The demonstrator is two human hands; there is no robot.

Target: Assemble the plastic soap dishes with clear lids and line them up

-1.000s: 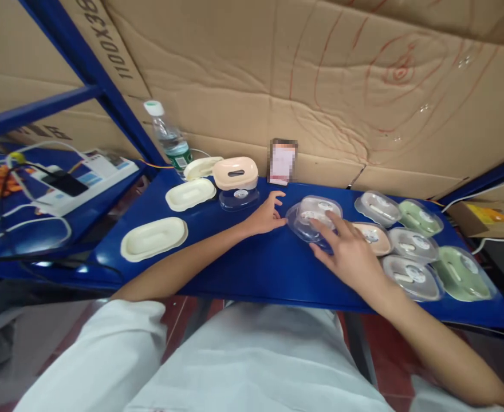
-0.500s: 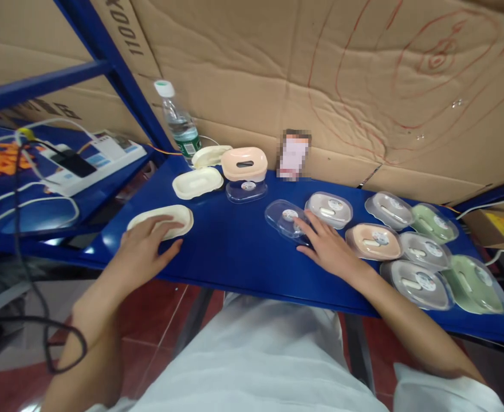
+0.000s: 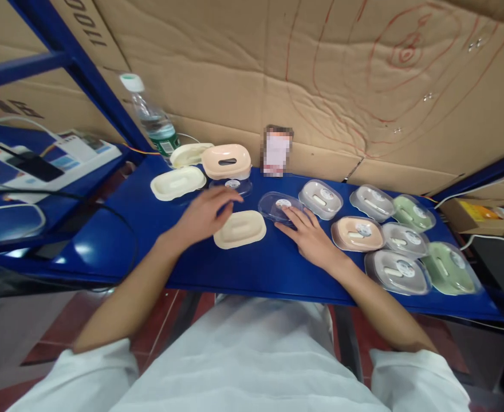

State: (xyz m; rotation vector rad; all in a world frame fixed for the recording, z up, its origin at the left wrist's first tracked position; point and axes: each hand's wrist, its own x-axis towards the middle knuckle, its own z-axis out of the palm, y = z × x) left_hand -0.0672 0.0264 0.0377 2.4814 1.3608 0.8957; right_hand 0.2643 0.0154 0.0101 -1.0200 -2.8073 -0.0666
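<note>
"Where are my hands?"

"On my feed, the left hand [image 3: 203, 216] hangs at the back left of the cream tray [image 3: 240, 230]. Its fingers are half curled, thumb apart, nothing held between them; I can't tell if they touch the rim. The right hand [image 3: 312, 240] has its fingers spread, tips on the clear lid [image 3: 270, 207], resting rather than gripping."

"And those two pieces?"

"Mid-bench [image 3: 273, 272], the lid just behind and right of the tray, left of the grey box [image 3: 321, 199]."

"How would you handle them?"

"Lightly. The lid looks thin, so I'd steady it with flat fingertips; pressing hard could bow it or make it skid. I'd touch the tray only by its rim and keep it level."

"Anything readable?"

"Little. The lid carries a round label [image 3: 283, 203], too small for me to read; so does the peach box's [image 3: 362, 230]. The bottle [image 3: 149, 117] has a green label with a barcode, brand illegible. The cardboard [image 3: 217, 68] shows what I take for "1100", cut off at the top. The phone [image 3: 276, 150] is pixelated."
</note>
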